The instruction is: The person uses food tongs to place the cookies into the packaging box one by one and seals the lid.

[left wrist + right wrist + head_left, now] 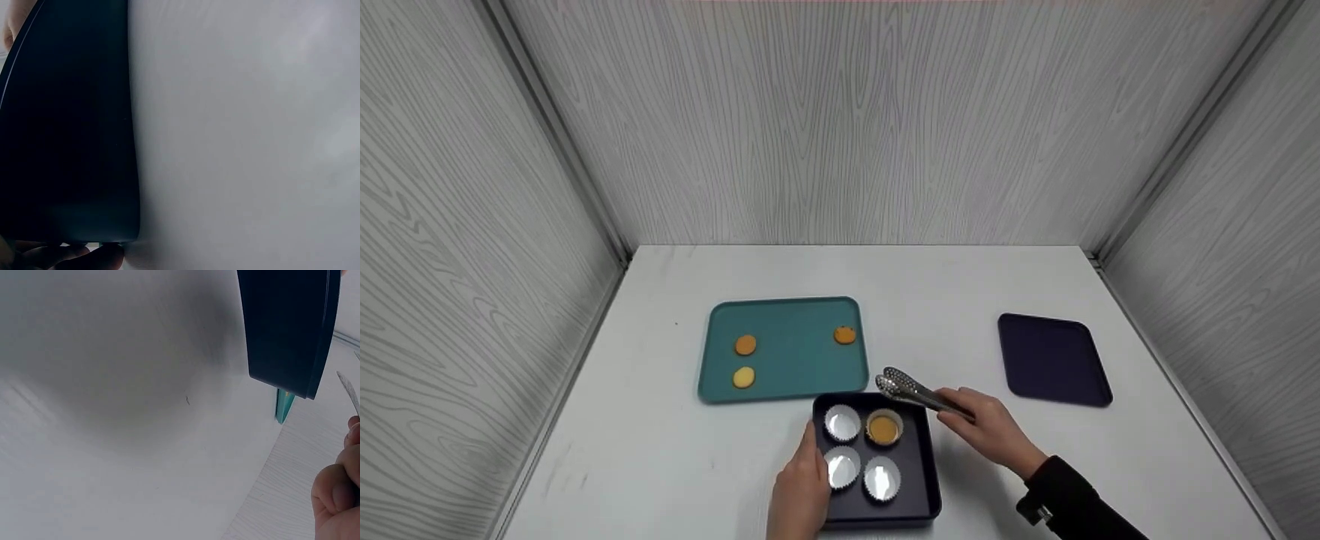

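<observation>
A dark square baking pan (911, 480) stands near the front of the table. My left hand (800, 487) holds it at its left wall, and in the left wrist view fingers (93, 259) lie along that side. Inside are silver cupcake liners; one liner (885, 412) contains an orange-brown cookie (883, 430), while three others show shiny bottoms. My right hand (986, 427) grips metal tongs (919, 391), their perforated tips slightly apart above the pan's far edge with nothing between them. In the right wrist view, the right hand's fingers (337, 489) are curled round the tongs.
Behind the pan, a teal tray (791, 319) carries two orange-brown cookies (745, 345) and a pale yellow cookie (743, 377). A flat dark tray (1054, 360) lies at the right. Grey wood-grain panels (855, 127) enclose the white table (645, 450) at the back and both sides.
</observation>
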### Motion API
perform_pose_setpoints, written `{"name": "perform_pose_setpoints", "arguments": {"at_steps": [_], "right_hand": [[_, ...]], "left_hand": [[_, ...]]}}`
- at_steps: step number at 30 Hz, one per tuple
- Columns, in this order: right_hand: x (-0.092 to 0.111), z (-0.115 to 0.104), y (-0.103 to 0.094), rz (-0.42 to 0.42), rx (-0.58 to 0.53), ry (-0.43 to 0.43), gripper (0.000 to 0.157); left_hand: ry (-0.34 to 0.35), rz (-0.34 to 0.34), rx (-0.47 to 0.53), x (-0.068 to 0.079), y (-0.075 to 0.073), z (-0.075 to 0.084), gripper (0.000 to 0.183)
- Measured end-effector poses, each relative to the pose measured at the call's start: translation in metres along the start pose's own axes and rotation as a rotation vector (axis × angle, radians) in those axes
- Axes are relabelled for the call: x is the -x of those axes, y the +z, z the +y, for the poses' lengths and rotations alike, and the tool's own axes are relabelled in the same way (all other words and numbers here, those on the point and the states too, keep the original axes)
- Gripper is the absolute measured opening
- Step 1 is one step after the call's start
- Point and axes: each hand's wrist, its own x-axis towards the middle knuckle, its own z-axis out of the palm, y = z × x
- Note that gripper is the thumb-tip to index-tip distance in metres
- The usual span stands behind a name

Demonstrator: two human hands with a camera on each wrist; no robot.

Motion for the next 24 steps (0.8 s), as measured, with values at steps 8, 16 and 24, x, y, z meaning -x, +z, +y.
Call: {"name": "perform_pose_setpoints", "arguments": {"at_steps": [8,16,24], "right_hand": [[-0.005,-0.004,-0.003,-0.022,-0.095,0.066,0.033],[-0.024,-0.013,-0.004,-0.025,-0.046,0.079,0.031],[-0.051,-0.015,-0.001,0.012,0.004,0.059,0.025]], "left_hand": [[-0.001,-0.001,-0.006,0.0,0.0,0.0,0.046],[0.001,-0.015,-0.012,-0.001,-0.001,0.0,0.046],[0.012,-0.01,-0.014,0.0,-0.001,0.0,0.047]]}}
